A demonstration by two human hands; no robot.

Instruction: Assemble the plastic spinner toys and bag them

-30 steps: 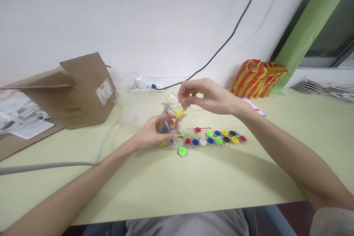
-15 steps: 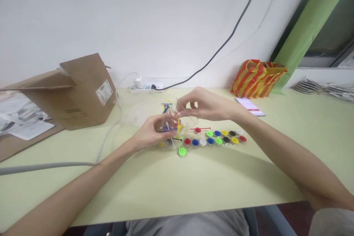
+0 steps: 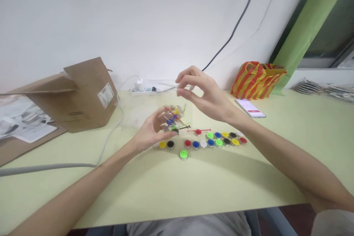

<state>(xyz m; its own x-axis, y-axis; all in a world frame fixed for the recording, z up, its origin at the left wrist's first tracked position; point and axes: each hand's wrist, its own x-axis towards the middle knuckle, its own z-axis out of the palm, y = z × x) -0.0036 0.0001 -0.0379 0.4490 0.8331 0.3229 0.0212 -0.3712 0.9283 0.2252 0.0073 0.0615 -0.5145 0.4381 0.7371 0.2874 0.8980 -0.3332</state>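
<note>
My left hand (image 3: 151, 129) is closed around a bunch of small coloured plastic arrows (image 3: 172, 120), their thin shafts sticking out in several directions. Higher up and to the right is my right hand (image 3: 201, 94), thumb and fingertip pinched. A faint film at that pinch looks like part of a clear plastic bag (image 3: 188, 112), though its outline is hard to follow. Below the hands lie round spinner bases with coloured caps (image 3: 211, 142), set in two rows. A red arrow (image 3: 206, 130) rests by a red-capped base (image 3: 198, 132). One green-capped base (image 3: 183, 154) sits nearer me.
An open cardboard box (image 3: 88, 99) stands at the left beside crumpled packaging (image 3: 19, 121). Behind the hands is a power strip (image 3: 142, 90). To the right are a phone (image 3: 250, 108), a striped bag (image 3: 257, 80) and stacked flat items (image 3: 308, 86). A grey cable (image 3: 47, 169) crosses the left side.
My right hand has lifted up and away from my left hand. My left hand has shifted slightly back, uncovering the yellow and black bases beneath it.
</note>
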